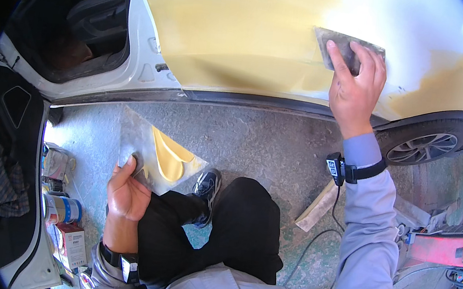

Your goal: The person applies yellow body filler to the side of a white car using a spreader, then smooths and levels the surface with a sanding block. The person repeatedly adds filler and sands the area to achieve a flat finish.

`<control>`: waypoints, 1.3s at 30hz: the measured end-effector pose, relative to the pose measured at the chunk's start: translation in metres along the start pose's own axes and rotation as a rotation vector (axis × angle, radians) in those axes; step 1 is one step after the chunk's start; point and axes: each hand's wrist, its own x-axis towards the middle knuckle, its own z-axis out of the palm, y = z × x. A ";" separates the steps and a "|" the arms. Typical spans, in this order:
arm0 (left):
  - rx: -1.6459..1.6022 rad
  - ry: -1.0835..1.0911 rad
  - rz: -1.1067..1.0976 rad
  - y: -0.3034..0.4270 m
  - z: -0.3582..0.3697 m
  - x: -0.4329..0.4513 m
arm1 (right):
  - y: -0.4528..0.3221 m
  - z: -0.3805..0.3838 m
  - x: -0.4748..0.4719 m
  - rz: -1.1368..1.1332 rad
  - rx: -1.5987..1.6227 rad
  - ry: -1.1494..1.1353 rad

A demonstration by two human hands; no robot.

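My right hand (358, 82) grips a flat metal filler spreader (343, 50), with its fingers spread on the blade. The spreader lies against the car's side panel (245, 29), which is largely coated in yellow body filler. White shows around the blade, and a separate yellow patch (450, 91) covers the panel above the wheel. Lower left, my left hand (128, 188) holds a flat mixing plate (135, 132) by its near edge, thumb on top. A thick smear of yellow filler (169, 158) sits on the plate's right part. My left fingers are partly hidden beneath it.
An open car door (4, 160) stands at the left, with cans (61, 209) and a box (72, 244) beside it. A long block (317, 205) lies on the concrete floor near a black cable (307, 253). The wheel (422, 146) and red equipment (448, 249) are at right.
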 end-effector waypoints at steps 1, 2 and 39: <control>0.001 0.004 -0.001 0.000 0.000 0.001 | -0.002 0.000 0.000 0.005 0.012 0.006; -0.001 -0.007 -0.002 0.000 0.001 0.001 | -0.003 0.000 -0.001 0.002 0.011 -0.017; 0.095 0.087 0.008 -0.003 0.003 0.008 | -0.021 0.022 -0.071 0.095 0.089 -0.083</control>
